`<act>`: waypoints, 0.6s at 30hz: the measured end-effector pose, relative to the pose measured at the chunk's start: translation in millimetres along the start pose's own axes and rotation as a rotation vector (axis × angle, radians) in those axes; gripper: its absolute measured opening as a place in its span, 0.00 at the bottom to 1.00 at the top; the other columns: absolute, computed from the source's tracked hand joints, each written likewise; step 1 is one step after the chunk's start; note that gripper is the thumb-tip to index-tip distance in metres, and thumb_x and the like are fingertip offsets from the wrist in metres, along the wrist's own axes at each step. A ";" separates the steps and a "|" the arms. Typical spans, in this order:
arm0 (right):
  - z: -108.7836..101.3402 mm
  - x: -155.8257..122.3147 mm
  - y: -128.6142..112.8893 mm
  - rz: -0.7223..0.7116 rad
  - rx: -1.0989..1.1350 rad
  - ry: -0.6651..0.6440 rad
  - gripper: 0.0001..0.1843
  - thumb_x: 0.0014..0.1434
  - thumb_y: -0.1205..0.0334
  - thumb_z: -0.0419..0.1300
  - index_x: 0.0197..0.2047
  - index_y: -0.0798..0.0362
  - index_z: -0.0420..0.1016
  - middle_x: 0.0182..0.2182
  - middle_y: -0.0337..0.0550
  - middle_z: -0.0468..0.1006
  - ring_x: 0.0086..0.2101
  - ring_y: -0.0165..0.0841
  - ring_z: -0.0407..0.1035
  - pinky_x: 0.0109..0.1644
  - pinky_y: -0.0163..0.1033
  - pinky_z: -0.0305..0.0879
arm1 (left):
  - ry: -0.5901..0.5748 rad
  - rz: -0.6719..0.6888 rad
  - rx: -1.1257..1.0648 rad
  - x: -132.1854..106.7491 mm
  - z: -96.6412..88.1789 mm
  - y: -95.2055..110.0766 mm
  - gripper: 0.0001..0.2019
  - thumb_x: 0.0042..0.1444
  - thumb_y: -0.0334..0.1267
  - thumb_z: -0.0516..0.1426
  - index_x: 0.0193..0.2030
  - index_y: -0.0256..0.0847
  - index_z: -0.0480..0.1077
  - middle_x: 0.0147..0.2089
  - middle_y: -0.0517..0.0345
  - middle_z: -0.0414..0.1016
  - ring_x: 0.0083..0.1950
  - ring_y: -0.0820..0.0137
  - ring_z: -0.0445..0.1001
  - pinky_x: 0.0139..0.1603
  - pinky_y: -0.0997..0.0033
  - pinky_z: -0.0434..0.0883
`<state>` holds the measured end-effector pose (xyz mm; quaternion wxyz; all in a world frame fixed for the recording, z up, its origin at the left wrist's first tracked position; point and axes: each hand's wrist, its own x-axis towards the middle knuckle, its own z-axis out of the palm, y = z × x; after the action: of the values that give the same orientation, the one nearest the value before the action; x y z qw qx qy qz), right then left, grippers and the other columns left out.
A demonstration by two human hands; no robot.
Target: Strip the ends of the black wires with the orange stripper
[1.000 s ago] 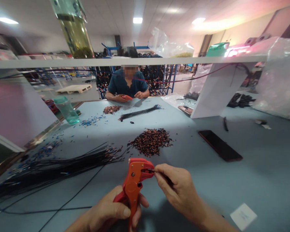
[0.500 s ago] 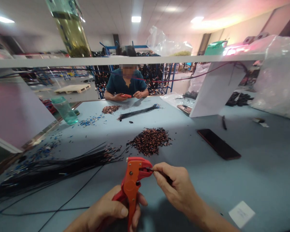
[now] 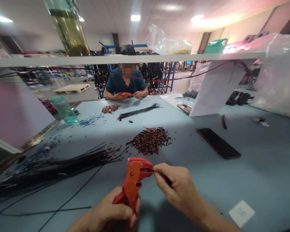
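Note:
My left hand [image 3: 111,214] is wrapped round the handles of an orange-red wire stripper [image 3: 132,180], held upright over the blue table [image 3: 256,174]. My right hand [image 3: 177,188] pinches a thin black wire [image 3: 157,171] and holds its end in the stripper's jaw. Just beyond the tool lies a heap of brown-black cut wire pieces [image 3: 149,140]. A long bundle of black wires [image 3: 53,167] stretches out to the left.
A black phone [image 3: 218,143] lies to the right, a white card [image 3: 240,213] near the front edge. A green bottle [image 3: 64,109] stands far left. Opposite, a person in a dark shirt [image 3: 125,85] works with another red tool, beside a wire bundle [image 3: 137,112] and small heap [image 3: 110,109].
My left hand has squeezed the stripper's handles closer together. My right hand and the wire have barely moved.

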<state>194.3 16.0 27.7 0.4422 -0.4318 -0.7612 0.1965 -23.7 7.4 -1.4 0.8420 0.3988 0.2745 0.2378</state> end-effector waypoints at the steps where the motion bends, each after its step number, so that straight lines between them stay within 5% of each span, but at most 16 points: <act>1: -0.1 -0.2 0.1 0.000 -0.002 -0.003 0.11 0.61 0.69 0.51 0.30 0.56 0.73 0.18 0.32 0.62 0.18 0.25 0.54 0.24 0.31 0.53 | 0.008 -0.001 -0.002 0.4 0.2 -0.5 0.13 0.44 0.40 0.64 0.32 0.33 0.71 0.22 0.56 0.70 0.21 0.72 0.69 0.24 0.72 0.68; 18: -1.6 0.1 0.4 0.004 -0.011 -0.017 0.12 0.61 0.68 0.50 0.31 0.55 0.73 0.19 0.34 0.65 0.19 0.26 0.56 0.24 0.32 0.54 | 0.013 0.008 0.044 2.6 4.3 -3.1 0.15 0.46 0.45 0.63 0.24 0.37 0.63 0.16 0.62 0.64 0.16 0.76 0.63 0.20 0.75 0.62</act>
<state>195.9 16.2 28.4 0.4327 -0.4341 -0.7652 0.1969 -18.4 4.9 -2.3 0.8302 0.4169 0.2839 0.2377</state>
